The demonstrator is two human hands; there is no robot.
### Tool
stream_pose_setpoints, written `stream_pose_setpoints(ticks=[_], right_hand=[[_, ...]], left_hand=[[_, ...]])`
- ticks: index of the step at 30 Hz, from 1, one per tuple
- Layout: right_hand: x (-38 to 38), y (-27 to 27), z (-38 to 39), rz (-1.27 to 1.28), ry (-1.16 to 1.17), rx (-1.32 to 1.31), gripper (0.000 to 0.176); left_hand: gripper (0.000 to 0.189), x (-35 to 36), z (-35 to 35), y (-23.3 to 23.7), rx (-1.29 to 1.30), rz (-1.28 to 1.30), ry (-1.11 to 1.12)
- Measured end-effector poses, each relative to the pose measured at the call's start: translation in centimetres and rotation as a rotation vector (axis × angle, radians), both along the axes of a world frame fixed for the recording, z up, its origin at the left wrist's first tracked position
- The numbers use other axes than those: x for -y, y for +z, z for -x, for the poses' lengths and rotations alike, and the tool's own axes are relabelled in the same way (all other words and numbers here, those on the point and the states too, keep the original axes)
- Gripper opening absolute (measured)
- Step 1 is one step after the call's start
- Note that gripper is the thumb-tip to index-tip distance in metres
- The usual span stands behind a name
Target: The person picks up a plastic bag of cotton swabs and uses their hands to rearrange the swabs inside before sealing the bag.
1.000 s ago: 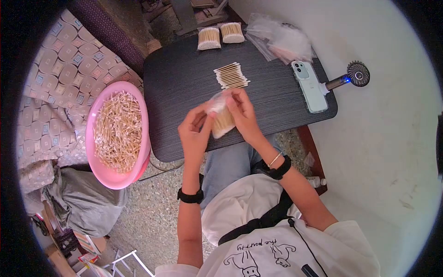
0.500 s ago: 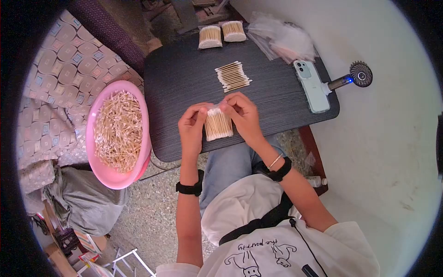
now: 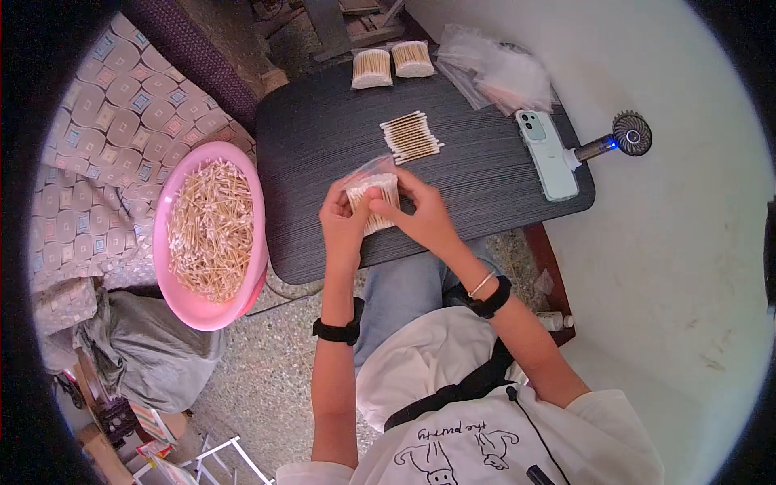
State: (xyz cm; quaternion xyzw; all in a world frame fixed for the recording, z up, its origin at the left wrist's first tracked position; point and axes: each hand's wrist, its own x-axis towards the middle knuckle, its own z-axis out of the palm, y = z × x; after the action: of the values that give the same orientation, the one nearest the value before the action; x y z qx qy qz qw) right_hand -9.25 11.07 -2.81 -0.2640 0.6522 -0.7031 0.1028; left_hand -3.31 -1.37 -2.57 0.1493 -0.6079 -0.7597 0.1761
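Observation:
Both hands grip a clear plastic bag of cotton swabs (image 3: 377, 222) near the front edge of the dark table. My left hand (image 3: 343, 217) is closed round the bag's left side, its thumb on the front. From the right, my right hand (image 3: 422, 212) holds the other side, its thumb also laid across the swabs. The bag's clear top flap (image 3: 373, 168) sticks up above the fingers. Just beyond lies a loose row of cotton swabs (image 3: 412, 136). Fingers behind the bag are hidden.
Two filled swab bags (image 3: 372, 68) stand at the table's (image 3: 315, 153) far edge. Empty plastic bags (image 3: 505, 77) lie at the far right, near a phone (image 3: 550, 158) and a small fan (image 3: 630, 133). A pink basin (image 3: 164, 267) of loose swabs is at the left.
The swab bag has been lifted and tilted slightly. My hands have shifted from pinching its top edge to holding its sides, thumbs on its front.

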Motion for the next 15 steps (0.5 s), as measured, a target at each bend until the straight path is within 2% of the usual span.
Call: stream_pose_setpoints(ticks=[1, 4, 7, 10, 12, 13, 15], right_hand=[[-0.1, 0.1, 0.1, -0.083, 0.042, -0.006, 0.046], [0.2, -0.6, 0.2, 0.005, 0.03, 0.044, 0.043], [0.8, -1.4, 0.2, 0.166, -0.053, 0.081, 0.04], [0.3, -0.8, 0.1, 0.027, -0.015, 0.038, 0.04], [0.3, -0.2, 0.0, 0.026, -0.018, 0.061, 0.04], [0.3, -0.1, -0.3, 0.025, -0.015, 0.076, 0.04], [0.4, -0.3, -0.3, 0.036, -0.013, 0.07, 0.039]], left_hand=[[0.037, 0.0, 0.0, 0.0, 0.007, 0.014, 0.011], [0.031, 0.1, -0.4, 0.1, 0.012, -0.098, 0.009], [0.026, -0.5, -1.3, 2.0, -0.068, 0.107, 0.067], [0.018, -1.5, -3.2, 5.2, -0.19, 0.489, 0.248], [0.023, -3.3, -6.0, 9.6, -0.358, 0.251, -0.002], [0.023, -5.0, -8.3, 11.3, -0.404, 0.089, -0.029], [0.031, -6.3, -10.4, 14.7, -0.593, -0.128, -0.238]])
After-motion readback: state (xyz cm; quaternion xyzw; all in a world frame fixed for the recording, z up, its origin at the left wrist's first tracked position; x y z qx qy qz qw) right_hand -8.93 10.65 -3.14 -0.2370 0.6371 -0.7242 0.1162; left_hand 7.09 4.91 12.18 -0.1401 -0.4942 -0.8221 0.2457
